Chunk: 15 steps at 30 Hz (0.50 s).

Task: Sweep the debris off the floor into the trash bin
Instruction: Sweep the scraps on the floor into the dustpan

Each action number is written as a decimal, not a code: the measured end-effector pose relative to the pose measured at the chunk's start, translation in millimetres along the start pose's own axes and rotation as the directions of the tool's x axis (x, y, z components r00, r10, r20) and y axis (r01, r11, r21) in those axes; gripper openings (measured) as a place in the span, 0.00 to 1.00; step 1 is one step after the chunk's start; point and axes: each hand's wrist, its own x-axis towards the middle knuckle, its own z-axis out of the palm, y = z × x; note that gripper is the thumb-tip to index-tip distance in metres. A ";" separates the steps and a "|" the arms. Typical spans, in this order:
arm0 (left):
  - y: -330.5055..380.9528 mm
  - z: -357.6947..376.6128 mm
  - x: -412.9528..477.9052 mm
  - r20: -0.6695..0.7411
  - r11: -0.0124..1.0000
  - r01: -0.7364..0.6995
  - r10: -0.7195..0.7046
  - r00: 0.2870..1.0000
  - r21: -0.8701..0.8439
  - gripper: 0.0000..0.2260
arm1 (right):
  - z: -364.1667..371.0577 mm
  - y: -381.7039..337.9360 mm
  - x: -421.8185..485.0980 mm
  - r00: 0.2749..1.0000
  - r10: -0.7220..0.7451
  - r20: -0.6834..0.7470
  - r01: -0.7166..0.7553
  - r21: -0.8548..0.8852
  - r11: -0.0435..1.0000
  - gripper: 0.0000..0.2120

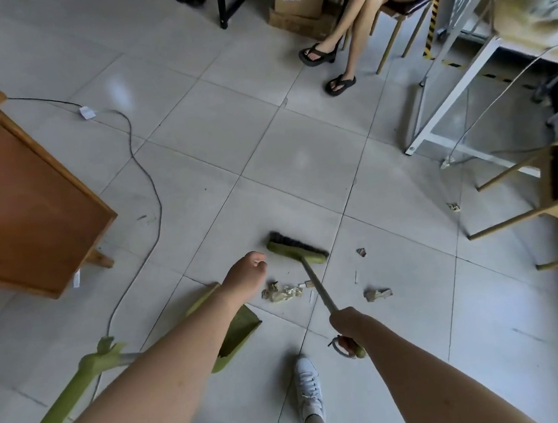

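1. While the right hand [345,319] is wrapped round the broom handle [318,284], near the middle of the scene, I read its fingers as curled tight on the shaft.
2. Broom head [296,248]: green, dark bristles, resting on the tiled floor [300,161] just beyond the debris.
3. Left hand [246,271]: reaching forward with fingers curled in; it holds nothing that I can see.
4. Crumpled paper debris [282,293] lies between the two hands, just near of the broom head. Further scraps [377,294] sit to the right of the handle, apart from the main cluster.
5. Green dustpan [238,332] lies on the floor under the left forearm, left of the debris.
6. Wooden cabinet [26,210] stands at left; a black cable [145,177] trails beside it.
7. A seated person's legs [360,13] show at far right.
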 end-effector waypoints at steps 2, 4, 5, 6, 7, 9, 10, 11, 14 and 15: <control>-14.9 0.6 -17.5 0.011 1.000 -0.013 0.013 1.000 0.020 0.17 | 14.9 11.2 -13.6 1.000 0.023 0.013 -0.024 0.048 0.999 0.08; -28.1 0.8 -31.4 0.022 0.999 -0.017 0.017 1.000 0.044 0.17 | 29.0 24.7 -26.0 0.998 0.051 0.028 -0.053 0.101 0.993 0.06; -33.7 0.1 -38.7 0.027 0.998 -0.017 0.016 0.999 0.053 0.17 | 35.8 32.2 -31.8 0.997 0.064 0.033 -0.067 0.109 0.992 0.07; -38.0 -1.2 -44.7 0.031 0.998 -0.018 0.016 0.999 0.059 0.18 | 41.3 37.7 -37.5 0.996 0.078 0.038 -0.082 0.108 0.991 0.07; -41.3 -2.5 -50.0 0.036 0.998 -0.020 0.017 0.999 0.064 0.18 | 44.7 42.2 -43.2 0.995 0.086 0.040 -0.091 0.119 0.989 0.08; -45.0 -4.6 -59.2 0.047 0.997 -0.017 0.014 0.999 0.071 0.18 | 45.0 45.1 -51.8 0.996 0.074 0.042 -0.080 0.156 0.985 0.09; -45.0 -5.7 -63.3 0.054 0.997 -0.017 0.013 0.998 0.073 0.18 | 41.7 44.9 -56.2 0.998 0.052 0.035 -0.057 0.180 0.982 0.10; -44.1 -7.1 -66.6 0.059 0.997 -0.019 0.015 0.998 0.075 0.18 | 36.4 44.7 -60.8 0.999 0.033 0.021 -0.037 0.212 0.976 0.11; -36.8 -8.2 -72.3 0.050 0.994 -0.028 0.022 0.999 0.107 0.18 | 15.4 51.8 -72.5 0.998 0.057 0.013 -0.058 0.366 0.929 0.11; -32.5 -6.9 -73.4 0.040 0.992 -0.027 0.023 0.999 0.120 0.18 | 6.9 56.3 -76.8 0.997 0.069 0.018 -0.070 0.415 0.907 0.10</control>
